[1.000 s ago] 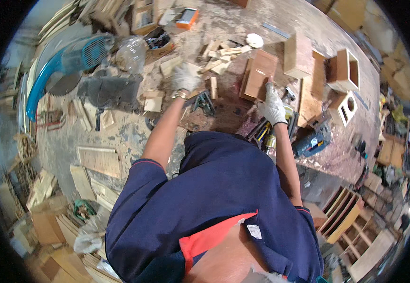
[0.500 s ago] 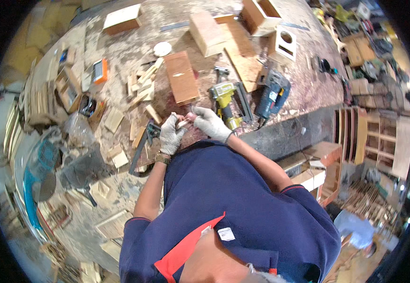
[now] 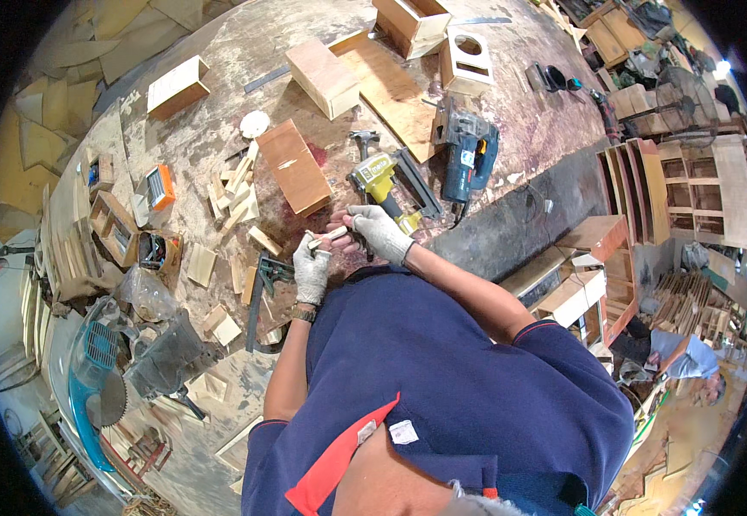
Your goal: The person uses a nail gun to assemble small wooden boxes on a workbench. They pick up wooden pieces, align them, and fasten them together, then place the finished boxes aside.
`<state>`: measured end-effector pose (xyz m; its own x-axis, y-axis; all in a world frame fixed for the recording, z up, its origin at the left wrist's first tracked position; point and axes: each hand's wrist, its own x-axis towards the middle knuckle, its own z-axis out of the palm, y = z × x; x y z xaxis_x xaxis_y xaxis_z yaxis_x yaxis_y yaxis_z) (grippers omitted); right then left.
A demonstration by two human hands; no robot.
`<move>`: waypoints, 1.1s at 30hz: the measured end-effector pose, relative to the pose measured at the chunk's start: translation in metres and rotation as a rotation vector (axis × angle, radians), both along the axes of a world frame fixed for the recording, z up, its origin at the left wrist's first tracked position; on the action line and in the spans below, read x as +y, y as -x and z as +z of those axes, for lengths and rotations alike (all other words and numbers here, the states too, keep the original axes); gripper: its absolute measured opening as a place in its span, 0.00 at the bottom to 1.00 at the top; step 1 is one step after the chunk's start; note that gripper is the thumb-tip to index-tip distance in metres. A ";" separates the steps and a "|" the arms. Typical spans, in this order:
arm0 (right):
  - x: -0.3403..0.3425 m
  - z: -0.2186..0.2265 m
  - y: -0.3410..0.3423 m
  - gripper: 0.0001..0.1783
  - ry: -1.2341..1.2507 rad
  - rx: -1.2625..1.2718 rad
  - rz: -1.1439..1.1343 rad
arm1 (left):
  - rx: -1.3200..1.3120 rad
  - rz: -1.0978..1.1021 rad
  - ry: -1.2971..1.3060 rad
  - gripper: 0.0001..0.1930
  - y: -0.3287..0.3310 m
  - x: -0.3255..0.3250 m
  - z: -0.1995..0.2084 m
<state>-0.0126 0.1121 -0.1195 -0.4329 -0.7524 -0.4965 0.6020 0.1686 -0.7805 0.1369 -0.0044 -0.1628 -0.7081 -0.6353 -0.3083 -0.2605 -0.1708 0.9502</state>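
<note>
In front of my body, at the bench's near edge, both hands wear pale knitted gloves with bare fingertips. My left hand (image 3: pixel 312 273) is closed on one end of a small pale wooden stick (image 3: pixel 331 236). The fingers of my right hand (image 3: pixel 379 230) pinch its other end. Just beyond my hands lies a brown wooden box (image 3: pixel 294 168). A yellow-green nail gun (image 3: pixel 379 178) rests close to my right hand, with a hammer (image 3: pixel 363 142) behind it. Beside my left hand lies a dark clamp (image 3: pixel 262 292).
A blue-black jigsaw (image 3: pixel 466 159) lies right of the nail gun. Offcuts (image 3: pixel 238 193) are heaped left of the brown box. Farther back stand wooden boxes (image 3: pixel 322 79). A teal circular saw (image 3: pixel 90 370) is at the left. At the lower right, another person (image 3: pixel 683 354) bends down.
The whole view has shifted, so the bench things appear farther up and left. My fingers have spread apart a little, and more of the wooden stick shows between them.
</note>
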 end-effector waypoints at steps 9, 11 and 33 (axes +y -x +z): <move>-0.008 -0.009 0.000 0.11 -0.149 0.576 0.181 | 0.058 -0.010 0.212 0.10 -0.004 -0.006 -0.008; -0.009 -0.014 0.001 0.12 -0.213 0.518 0.143 | 0.134 -0.023 0.373 0.10 -0.001 -0.009 -0.014; -0.030 -0.043 0.011 0.11 -0.246 0.544 -0.095 | -0.024 0.010 0.301 0.18 0.037 -0.036 -0.047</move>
<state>-0.0235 0.0822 -0.1620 -0.7330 -0.5893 -0.3397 0.1487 0.3486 -0.9254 0.1002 -0.0408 -0.2095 -0.6961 -0.7075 -0.1221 -0.2837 0.1148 0.9520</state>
